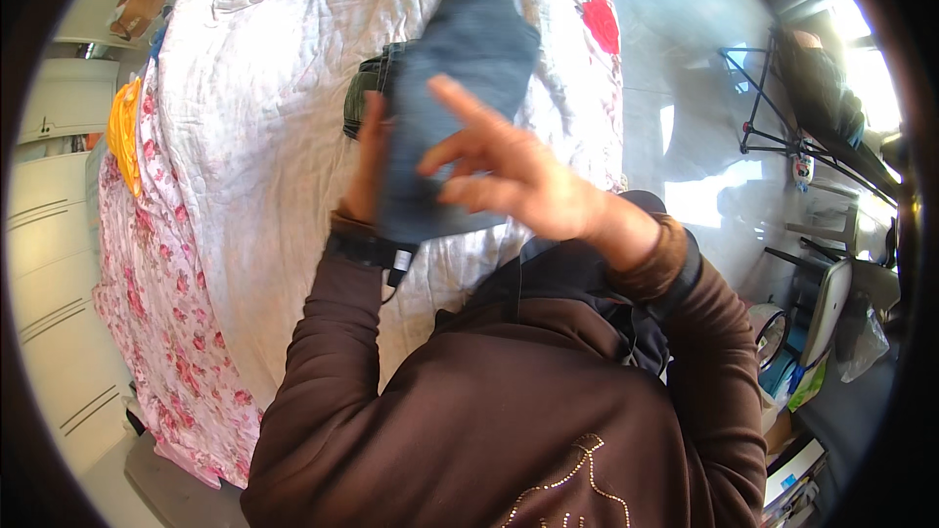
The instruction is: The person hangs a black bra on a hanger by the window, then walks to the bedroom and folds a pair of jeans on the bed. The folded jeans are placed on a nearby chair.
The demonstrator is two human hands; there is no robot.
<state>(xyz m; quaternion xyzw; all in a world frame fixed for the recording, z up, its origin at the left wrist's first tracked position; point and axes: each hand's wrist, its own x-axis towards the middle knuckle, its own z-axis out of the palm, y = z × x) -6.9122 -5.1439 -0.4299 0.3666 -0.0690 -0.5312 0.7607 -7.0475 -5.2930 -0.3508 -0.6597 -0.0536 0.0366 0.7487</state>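
Observation:
A folded pair of dark blue-grey jeans [479, 49] is in front of me above the bed, slightly blurred. My left hand [366, 161] grips the left edge, part of its fingers and palm hidden behind the cloth. Over the lower right part of the jeans is my right hand [518, 171], its index finger stretched out and the others loosely bent apart; it holds nothing. Partly covered by the jeans, a dark green folded garment [362, 98] lies on the white quilt.
A rumpled white quilt [264, 137] covers the bed, with a pink floral sheet [147, 303] hanging at the left. A yellow cloth [125, 137] lies at the left edge. Pale cabinets [49, 264] stand left; a black folding frame [748, 103] and chair [831, 308] stand right.

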